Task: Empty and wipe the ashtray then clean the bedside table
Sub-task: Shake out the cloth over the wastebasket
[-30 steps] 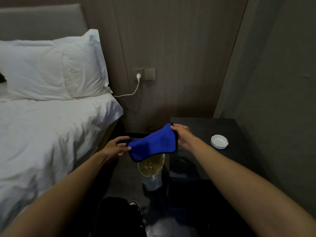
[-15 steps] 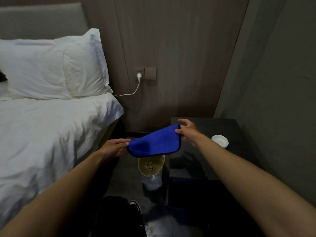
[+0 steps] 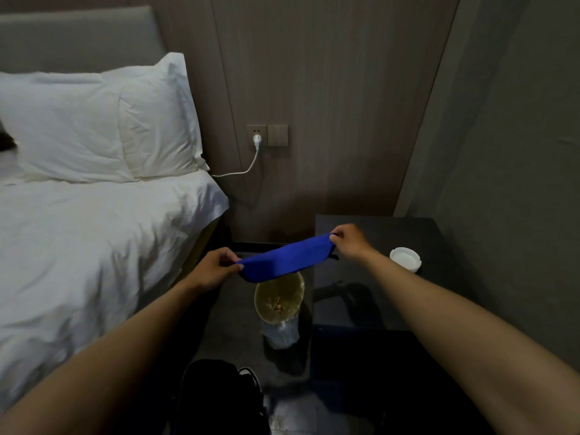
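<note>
We hold the blue cloth [image 3: 279, 262] stretched in the air: left hand [image 3: 213, 270] pinches one end, right hand [image 3: 350, 241] the other. White ashtray [image 3: 405, 258] sits on the dark bedside table [image 3: 376, 302]; bin [image 3: 279, 298] below the cloth.

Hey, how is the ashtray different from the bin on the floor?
The ashtray is white and sits on the bedside table; the bin is yellowish and stands on the floor beside it. The ashtray looks empty; the bin holds some small scraps. The ashtray is in full view; the blue cloth hides the bin's far rim. Both are round.
</note>
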A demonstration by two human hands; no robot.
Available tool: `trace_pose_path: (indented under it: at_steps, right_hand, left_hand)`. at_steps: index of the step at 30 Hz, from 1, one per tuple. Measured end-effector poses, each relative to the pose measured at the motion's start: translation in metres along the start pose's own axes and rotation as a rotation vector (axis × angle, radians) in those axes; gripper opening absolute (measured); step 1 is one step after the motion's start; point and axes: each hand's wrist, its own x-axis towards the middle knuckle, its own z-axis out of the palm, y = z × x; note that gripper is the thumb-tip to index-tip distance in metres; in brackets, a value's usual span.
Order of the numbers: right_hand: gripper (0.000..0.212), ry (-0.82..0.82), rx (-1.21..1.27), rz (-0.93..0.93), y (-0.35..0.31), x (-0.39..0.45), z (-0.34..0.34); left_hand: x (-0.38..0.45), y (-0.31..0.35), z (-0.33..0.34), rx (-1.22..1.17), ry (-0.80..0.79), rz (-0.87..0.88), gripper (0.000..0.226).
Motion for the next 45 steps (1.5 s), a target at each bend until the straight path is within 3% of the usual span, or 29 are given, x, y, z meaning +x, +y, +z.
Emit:
trace_pose_path:
  at_steps: [7, 12, 13, 15, 17, 18, 20, 25, 28, 35, 40, 42, 45]
  right_hand:
    - [0.016, -0.121, -0.134, 0.119, 0.011, -0.001, 0.011]
    - [0.019, -0.273, -0.200, 0.140, 0.009, -0.010, 0.023]
    - [0.025, -0.295, -0.186, 0.126, 0.007, -0.010, 0.026]
    - [0.058, -0.382, -0.088, 0.073, 0.002, -0.013, 0.029]
    - [0.092, -0.549, 0.055, 0.002, -0.009, -0.017, 0.031]
    - [0.098, -0.625, 0.106, -0.046, -0.016, -0.021, 0.032]
    - [0.089, -0.718, 0.190, -0.120, -0.031, -0.028, 0.037]
    - [0.050, -0.698, 0.217, -0.191, -0.046, -0.034, 0.056]
    - [0.036, -0.683, 0.173, -0.172, -0.048, -0.038, 0.059]
    - [0.032, -0.708, 0.242, -0.059, -0.046, -0.042, 0.054]
    - [0.036, -0.634, 0.470, 0.040, -0.046, -0.044, 0.053]
    - [0.037, -0.595, 0.521, 0.091, -0.045, -0.042, 0.053]
    - [0.043, -0.576, 0.637, 0.164, -0.045, -0.040, 0.051]
  left_hand:
    - [0.008, 0.040, 0.008, -0.098, 0.177, 0.058, 0.008]
    - [0.012, 0.075, 0.017, -0.046, 0.101, 0.260, 0.014]
    - [0.013, 0.081, 0.018, -0.008, 0.078, 0.297, 0.015]
    - [0.014, 0.093, 0.021, 0.105, 0.033, 0.378, 0.016]
    - [0.016, 0.100, 0.023, 0.191, -0.049, 0.459, 0.016]
    - [0.017, 0.102, 0.023, 0.225, -0.093, 0.480, 0.017]
    - [0.018, 0.105, 0.021, 0.286, -0.143, 0.484, 0.020]
    - [0.017, 0.105, 0.011, 0.321, -0.116, 0.482, 0.026]
    - [0.019, 0.099, 0.002, 0.279, -0.057, 0.416, 0.025]
    - [0.016, 0.072, 0.005, 0.085, 0.065, 0.215, 0.028]
    - [0.015, 0.045, 0.018, -0.047, 0.156, -0.109, 0.051]
    - [0.016, 0.034, 0.025, -0.089, 0.099, -0.302, 0.050]
    - [-0.002, 0.033, 0.033, -0.318, -0.263, -0.626, 0.070]
